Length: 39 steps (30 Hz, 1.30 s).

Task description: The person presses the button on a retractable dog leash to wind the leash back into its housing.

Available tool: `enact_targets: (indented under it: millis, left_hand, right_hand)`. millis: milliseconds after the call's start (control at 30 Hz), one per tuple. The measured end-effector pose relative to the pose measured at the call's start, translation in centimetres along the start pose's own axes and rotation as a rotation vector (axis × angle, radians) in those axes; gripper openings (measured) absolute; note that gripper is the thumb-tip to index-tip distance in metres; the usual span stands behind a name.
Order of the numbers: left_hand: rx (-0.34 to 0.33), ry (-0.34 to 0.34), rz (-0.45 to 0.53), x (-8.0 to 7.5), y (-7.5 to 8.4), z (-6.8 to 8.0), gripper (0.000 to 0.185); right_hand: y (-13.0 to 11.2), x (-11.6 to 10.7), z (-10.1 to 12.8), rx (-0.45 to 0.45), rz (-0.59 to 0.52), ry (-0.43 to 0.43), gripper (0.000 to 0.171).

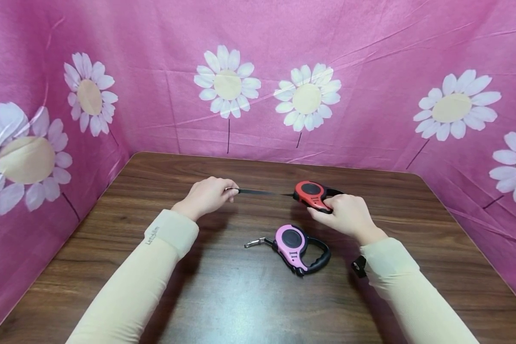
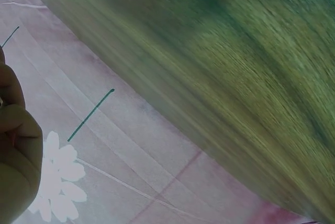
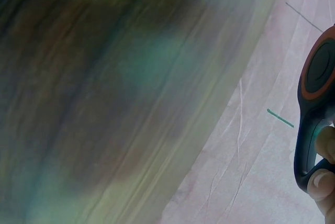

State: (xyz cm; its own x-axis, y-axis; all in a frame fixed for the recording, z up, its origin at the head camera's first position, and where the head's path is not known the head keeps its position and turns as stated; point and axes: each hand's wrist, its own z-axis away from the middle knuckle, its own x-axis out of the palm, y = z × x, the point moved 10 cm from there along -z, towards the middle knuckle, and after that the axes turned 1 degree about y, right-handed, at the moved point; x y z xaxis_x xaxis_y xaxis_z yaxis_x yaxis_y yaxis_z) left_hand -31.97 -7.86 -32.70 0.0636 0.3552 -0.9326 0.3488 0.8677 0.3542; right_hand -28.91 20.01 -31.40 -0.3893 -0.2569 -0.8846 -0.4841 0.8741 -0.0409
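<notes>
My right hand (image 1: 348, 215) grips the black handle of a red retractable dog leash (image 1: 311, 189), held above the table. In the right wrist view the fingers (image 3: 320, 182) wrap the handle of the red leash (image 3: 318, 72). A black strap (image 1: 262, 192) runs out of its left side, taut, to my left hand (image 1: 208, 195), which pinches its end. The clip at that end is mostly hidden by the fingers. In the left wrist view only the curled fingers (image 2: 18, 140) show. Nearer me a pink retractable leash (image 1: 291, 243) lies on the table, its metal clip (image 1: 254, 242) pointing left.
The brown wood-grain table (image 1: 223, 306) stands against a pink cloth (image 1: 163, 95) printed with white daisies, which rises behind it and at both sides. A black band (image 1: 359, 266) sits at my right wrist.
</notes>
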Motion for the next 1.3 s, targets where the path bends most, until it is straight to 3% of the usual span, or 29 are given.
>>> enact_targets:
  millis: [733,967,1300]
  left_hand:
    - [0.025,-0.009,0.039,1.5,0.9,-0.3,0.027]
    - [-0.003,0.037,0.019,1.3,1.3,-0.6,0.024]
    - [-0.003,0.05,0.006,1.1,2.2,-0.7,0.022]
  right_hand:
    - [-1.5,1.3,-0.9,-0.018,-0.004,-0.046,0.052]
    - [-2.2,1.1,-1.2,-0.033,0.001,-0.028,0.053]
    - [-3.3,1.3,-1.9,-0.046,-0.004,-0.027,0.052]
